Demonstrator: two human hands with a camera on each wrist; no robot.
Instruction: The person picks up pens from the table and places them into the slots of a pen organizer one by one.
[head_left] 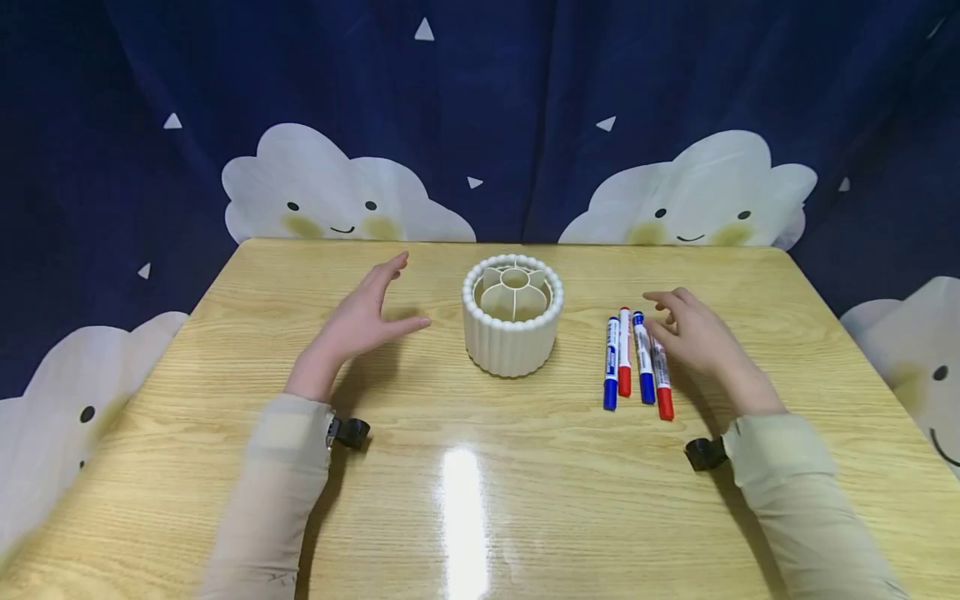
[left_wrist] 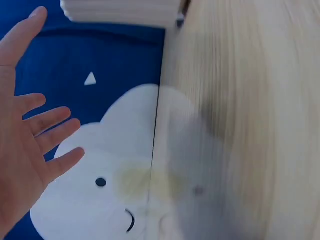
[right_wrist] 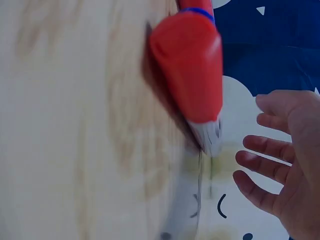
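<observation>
A white ribbed pen holder with a beaded rim and inner dividers stands upright mid-table. To its left hovers my left hand, thumb and fingers spread apart, touching nothing; the left wrist view shows the hand empty too. Several markers lie side by side right of the holder: a blue-capped marker, a red-capped one, another blue and another red. My right hand is over the far end of the rightmost red marker, fingers loosely bent. Whether it touches that marker I cannot tell.
The light wooden table ends at a dark blue curtain printed with smiling clouds. Both wrists wear small black cameras, the left camera and the right camera. A bright reflection lies on the near tabletop.
</observation>
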